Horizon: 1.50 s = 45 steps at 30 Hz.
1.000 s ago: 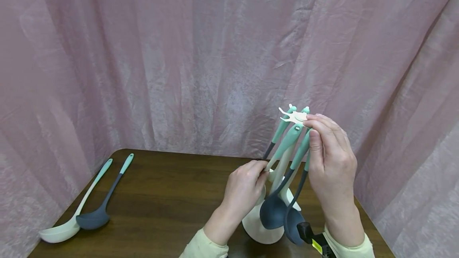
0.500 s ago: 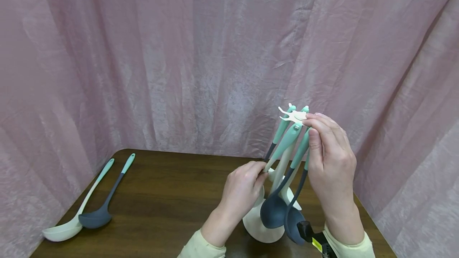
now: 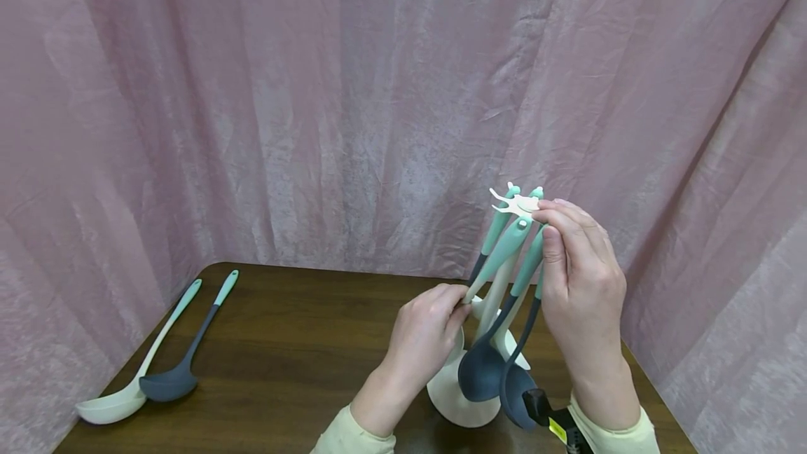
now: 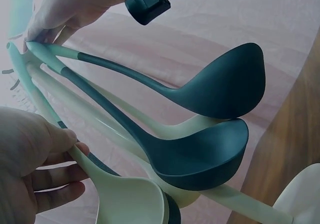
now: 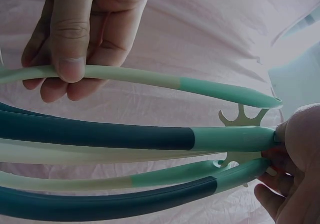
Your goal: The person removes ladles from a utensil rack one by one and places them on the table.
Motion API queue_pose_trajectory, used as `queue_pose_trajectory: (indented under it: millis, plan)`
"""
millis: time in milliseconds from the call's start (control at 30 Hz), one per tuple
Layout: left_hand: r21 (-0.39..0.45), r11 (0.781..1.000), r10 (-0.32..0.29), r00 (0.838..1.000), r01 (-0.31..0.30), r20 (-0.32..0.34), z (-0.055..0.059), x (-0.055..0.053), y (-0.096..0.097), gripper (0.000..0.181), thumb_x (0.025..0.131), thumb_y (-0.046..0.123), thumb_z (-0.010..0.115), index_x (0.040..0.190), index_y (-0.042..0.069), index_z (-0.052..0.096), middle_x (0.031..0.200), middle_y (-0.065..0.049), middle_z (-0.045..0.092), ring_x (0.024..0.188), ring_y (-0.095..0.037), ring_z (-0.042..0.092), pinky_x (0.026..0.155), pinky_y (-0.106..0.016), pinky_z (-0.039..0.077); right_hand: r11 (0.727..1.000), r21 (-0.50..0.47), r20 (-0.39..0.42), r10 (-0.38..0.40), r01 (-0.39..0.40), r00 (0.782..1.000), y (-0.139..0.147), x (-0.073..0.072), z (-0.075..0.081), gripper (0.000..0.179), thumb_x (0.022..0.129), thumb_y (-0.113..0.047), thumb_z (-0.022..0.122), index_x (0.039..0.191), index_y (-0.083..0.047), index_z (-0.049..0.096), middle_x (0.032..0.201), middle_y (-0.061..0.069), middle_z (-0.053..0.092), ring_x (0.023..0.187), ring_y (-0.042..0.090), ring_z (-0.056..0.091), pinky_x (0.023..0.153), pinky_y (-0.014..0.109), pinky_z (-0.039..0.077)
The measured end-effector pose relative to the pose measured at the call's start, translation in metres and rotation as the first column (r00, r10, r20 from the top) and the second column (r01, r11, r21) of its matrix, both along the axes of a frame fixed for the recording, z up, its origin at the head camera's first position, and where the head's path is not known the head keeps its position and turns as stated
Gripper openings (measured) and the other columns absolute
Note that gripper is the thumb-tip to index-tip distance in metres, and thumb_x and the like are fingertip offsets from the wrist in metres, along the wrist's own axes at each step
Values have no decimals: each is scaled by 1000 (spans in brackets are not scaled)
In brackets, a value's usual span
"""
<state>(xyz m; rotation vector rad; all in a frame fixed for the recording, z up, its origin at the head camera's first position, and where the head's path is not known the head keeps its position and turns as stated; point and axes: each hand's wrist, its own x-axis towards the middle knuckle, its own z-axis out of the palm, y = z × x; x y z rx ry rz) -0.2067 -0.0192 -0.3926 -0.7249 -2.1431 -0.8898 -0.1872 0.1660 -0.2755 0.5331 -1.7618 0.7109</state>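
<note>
A cream utensil stand rises from a round base [image 3: 463, 401]; its hooked top [image 3: 522, 207] is white. My left hand [image 3: 425, 331] pinches the thin shaft of a cream spoon [image 4: 131, 199] between thumb and fingers. The spoon's mint handle [image 3: 509, 242] leans up to a hook, whose white tip shows in the handle's hole. My right hand [image 3: 586, 279] holds the stand's top at the right, thumb and fingertips by the handle ends. Two dark ladles [image 4: 202, 154] hang on the near side. More mint-handled utensils hang behind, partly hidden.
At the left of the brown wooden table [image 3: 302, 342] lie a cream ladle [image 3: 113, 406] and a dark ladle [image 3: 169, 384], side by side. A pink curtain [image 3: 378, 111] stands behind the table and along the sides. A black wrist camera [image 3: 539, 408] sits on the right wrist.
The spoon's handle end has shifted slightly, and the white hook tip now shows in its hole. My left hand has moved slightly left; the right hand stays nearly still.
</note>
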Motion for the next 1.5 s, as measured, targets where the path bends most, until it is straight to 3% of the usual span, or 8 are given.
queue_pose_trajectory:
  millis: [700,1100,1500]
  plan:
    - [3,1000,-12,1000,12,-8,10,7,-8,15,97,10,86,108,15,78,86,8,66,75,-8,58,65,-27,52,1000,-2,6,-3,3,1000,0,0,-2,21,109,-3,66,125,-1,79,136,8,76,136,31,65,118,28,43]
    - [32,999,-31,999,32,-32,16,14,-14,13,97,13,85,108,16,78,89,9,70,77,-7,63,67,-26,53,1000,-7,-4,-5,5,1000,1,0,-4,20,108,-1,66,124,-1,79,134,9,76,134,33,66,117,25,42]
    - [15,1000,-5,999,6,-54,20,20,-28,15,97,9,86,108,14,77,90,7,70,75,-8,60,65,-26,52,1000,-4,-4,2,-2,1000,-1,0,-1,20,108,-1,66,124,0,78,135,9,76,134,32,65,118,27,42]
